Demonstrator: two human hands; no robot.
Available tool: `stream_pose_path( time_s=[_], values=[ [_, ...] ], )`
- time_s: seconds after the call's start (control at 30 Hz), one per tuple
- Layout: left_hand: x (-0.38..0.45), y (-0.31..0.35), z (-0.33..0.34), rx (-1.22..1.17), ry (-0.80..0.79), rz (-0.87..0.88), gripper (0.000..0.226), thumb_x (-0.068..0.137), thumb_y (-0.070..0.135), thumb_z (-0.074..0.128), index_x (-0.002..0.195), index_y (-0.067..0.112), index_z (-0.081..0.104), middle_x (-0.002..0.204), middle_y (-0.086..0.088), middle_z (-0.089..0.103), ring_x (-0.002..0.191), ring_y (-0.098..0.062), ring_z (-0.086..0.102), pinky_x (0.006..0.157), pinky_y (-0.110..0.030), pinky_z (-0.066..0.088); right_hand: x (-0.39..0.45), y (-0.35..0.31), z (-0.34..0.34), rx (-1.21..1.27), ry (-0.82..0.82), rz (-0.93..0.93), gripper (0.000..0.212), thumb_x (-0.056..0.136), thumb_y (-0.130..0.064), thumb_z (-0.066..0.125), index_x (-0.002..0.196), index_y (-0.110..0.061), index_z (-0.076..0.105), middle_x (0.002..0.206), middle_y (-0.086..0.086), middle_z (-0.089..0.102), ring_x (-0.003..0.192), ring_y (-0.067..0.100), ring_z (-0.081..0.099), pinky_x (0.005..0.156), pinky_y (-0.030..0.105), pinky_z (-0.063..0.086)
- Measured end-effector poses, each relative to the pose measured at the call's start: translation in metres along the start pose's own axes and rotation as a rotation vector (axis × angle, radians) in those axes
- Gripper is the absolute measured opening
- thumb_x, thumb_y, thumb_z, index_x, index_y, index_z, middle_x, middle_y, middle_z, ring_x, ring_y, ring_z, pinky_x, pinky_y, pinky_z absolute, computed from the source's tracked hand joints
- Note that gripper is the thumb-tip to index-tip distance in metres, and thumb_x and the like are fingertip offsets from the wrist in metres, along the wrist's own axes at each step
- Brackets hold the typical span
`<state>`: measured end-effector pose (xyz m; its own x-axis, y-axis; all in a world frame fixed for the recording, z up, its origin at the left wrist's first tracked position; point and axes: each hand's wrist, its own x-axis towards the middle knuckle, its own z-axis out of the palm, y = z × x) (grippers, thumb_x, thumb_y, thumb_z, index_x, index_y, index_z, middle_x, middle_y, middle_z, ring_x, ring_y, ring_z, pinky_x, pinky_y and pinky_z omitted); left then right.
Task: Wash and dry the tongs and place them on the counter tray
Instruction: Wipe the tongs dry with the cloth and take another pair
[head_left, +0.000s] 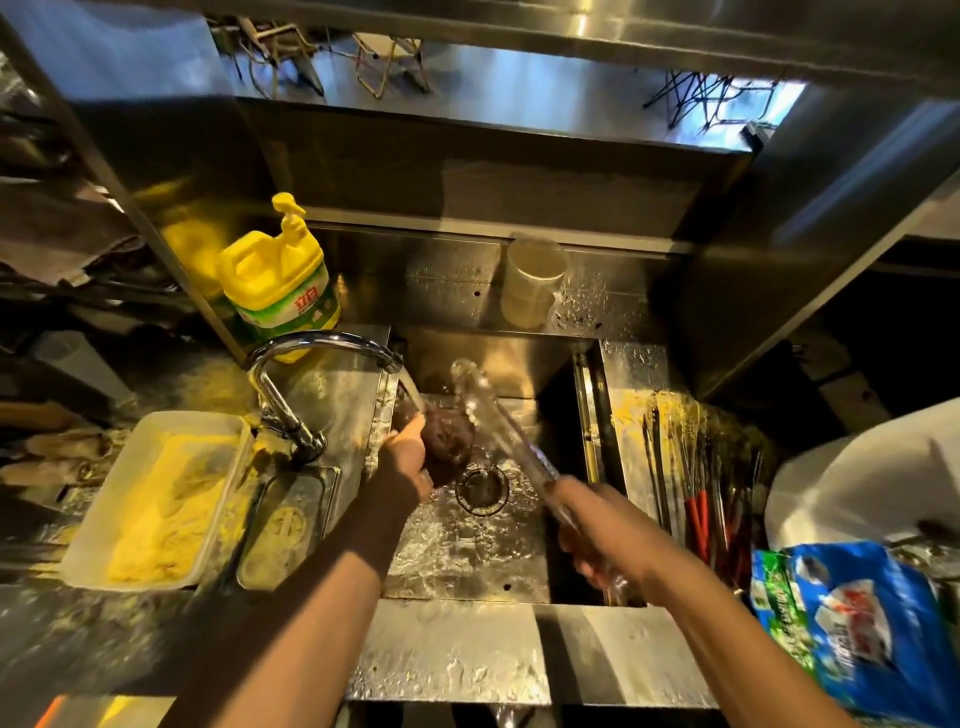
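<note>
Over the steel sink (467, 561), my right hand (597, 535) grips the handle end of the metal tongs (498, 421), which slant up and left towards the water stream and look motion-blurred. My left hand (402, 462) holds a dark brownish scrubbing pad (447, 436) under the running water from the faucet (317, 364), close beside the tongs. The tongs' tips lie near the sink's back wall. A small metal tray (283, 525) sits on the counter left of the sink, beside the faucet base.
A yellow dish-soap jug (280, 280) stands behind the faucet. A plastic container of yellow crumbs (161, 499) is at the left. A clear measuring cup (532, 280) stands behind the sink. Several utensils (696, 467) lie on the right, with a blue bag (852, 618) nearby.
</note>
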<state>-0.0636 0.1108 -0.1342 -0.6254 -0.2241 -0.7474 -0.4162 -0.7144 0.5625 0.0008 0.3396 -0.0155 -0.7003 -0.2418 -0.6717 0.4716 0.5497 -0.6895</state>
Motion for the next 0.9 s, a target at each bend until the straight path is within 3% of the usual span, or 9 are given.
stream_pose_path(
  time_s=[0.13, 0.27, 0.37, 0.47, 0.53, 0.63, 0.73, 0.83, 0.9],
  values=[
    [-0.004, 0.001, -0.010, -0.167, -0.107, -0.042, 0.045, 0.104, 0.042, 0.038, 0.129, 0.012, 0.060, 0.120, -0.013, 0.067, 0.116, -0.032, 0.061, 0.091, -0.050, 0.049, 0.015, -0.007, 0.006, -0.157, 0.113, -0.099, 0.025, 0.090, -0.047, 0.058, 0.101, -0.024, 0.057, 0.081, 0.005, 0.069, 0.056, 0.019, 0.065, 0.057, 0.038, 0.057],
    [-0.004, 0.008, -0.023, -0.164, -0.208, 0.008, 0.037, 0.104, 0.036, 0.037, 0.104, 0.019, 0.070, 0.085, -0.010, 0.078, 0.075, -0.025, 0.077, 0.054, -0.041, 0.060, 0.024, -0.014, 0.014, -0.247, 0.157, -0.121, 0.058, 0.073, -0.035, 0.085, 0.109, -0.029, 0.041, 0.102, 0.001, 0.067, 0.073, 0.020, 0.073, 0.061, 0.038, 0.061],
    [-0.006, 0.012, -0.025, -0.168, -0.207, -0.016, 0.043, 0.097, 0.048, 0.045, 0.089, 0.017, 0.074, 0.081, -0.009, 0.077, 0.071, -0.026, 0.076, 0.052, -0.042, 0.059, 0.023, -0.017, 0.019, -0.361, 0.139, -0.173, 0.060, 0.079, -0.029, 0.079, 0.113, -0.039, 0.031, 0.102, -0.004, 0.067, 0.084, 0.019, 0.070, 0.076, 0.045, 0.061],
    [-0.003, 0.012, -0.025, -0.140, -0.196, -0.017, 0.049, 0.099, 0.053, 0.037, 0.112, 0.016, 0.066, 0.096, -0.010, 0.076, 0.096, -0.028, 0.068, 0.072, -0.044, 0.055, 0.024, -0.019, 0.022, -0.326, 0.081, -0.140, 0.067, 0.078, -0.015, 0.072, 0.129, -0.042, 0.037, 0.098, -0.001, 0.069, 0.080, 0.016, 0.070, 0.074, 0.042, 0.061],
    [-0.003, 0.009, -0.021, -0.098, -0.156, -0.029, 0.054, 0.098, 0.054, 0.038, 0.118, 0.013, 0.065, 0.092, -0.013, 0.078, 0.094, -0.029, 0.069, 0.082, -0.049, 0.055, 0.026, -0.024, 0.027, -0.345, 0.048, -0.114, 0.078, 0.076, -0.008, 0.068, 0.143, -0.037, 0.039, 0.102, 0.000, 0.068, 0.084, 0.016, 0.068, 0.073, 0.035, 0.059],
    [-0.004, 0.014, -0.015, 0.039, -0.073, -0.009, 0.031, 0.095, 0.042, 0.058, 0.100, 0.013, 0.068, 0.077, -0.010, 0.077, 0.076, -0.026, 0.074, 0.067, -0.044, 0.061, 0.025, -0.025, 0.036, -0.272, -0.050, -0.043, 0.066, 0.079, 0.005, 0.060, 0.138, -0.023, 0.049, 0.091, 0.008, 0.067, 0.068, 0.018, 0.068, 0.061, 0.033, 0.058],
    [0.002, 0.023, -0.011, 0.169, 0.003, 0.025, 0.026, 0.091, 0.029, 0.066, 0.106, 0.008, 0.064, 0.093, -0.015, 0.072, 0.095, -0.034, 0.071, 0.087, -0.055, 0.056, 0.018, -0.021, 0.037, -0.239, -0.094, -0.003, 0.057, 0.081, 0.010, 0.055, 0.133, -0.012, 0.050, 0.076, 0.009, 0.064, 0.047, 0.010, 0.059, 0.048, 0.026, 0.051],
    [-0.003, 0.015, -0.003, 0.265, -0.124, -0.030, 0.022, 0.095, 0.030, 0.059, 0.094, 0.008, 0.066, 0.081, -0.016, 0.072, 0.071, -0.030, 0.072, 0.071, -0.048, 0.060, 0.022, -0.030, 0.039, -0.294, -0.026, -0.047, 0.051, 0.084, 0.007, 0.054, 0.130, -0.013, 0.054, 0.078, 0.010, 0.065, 0.045, 0.011, 0.056, 0.043, 0.024, 0.047],
    [-0.002, 0.015, -0.002, 0.301, -0.163, -0.057, 0.027, 0.097, 0.033, 0.055, 0.091, 0.008, 0.064, 0.091, -0.018, 0.070, 0.076, -0.031, 0.071, 0.074, -0.048, 0.060, 0.022, -0.034, 0.043, -0.294, -0.028, -0.051, 0.047, 0.084, 0.006, 0.053, 0.128, -0.012, 0.054, 0.073, 0.008, 0.063, 0.043, 0.009, 0.056, 0.041, 0.023, 0.045]
  ],
)
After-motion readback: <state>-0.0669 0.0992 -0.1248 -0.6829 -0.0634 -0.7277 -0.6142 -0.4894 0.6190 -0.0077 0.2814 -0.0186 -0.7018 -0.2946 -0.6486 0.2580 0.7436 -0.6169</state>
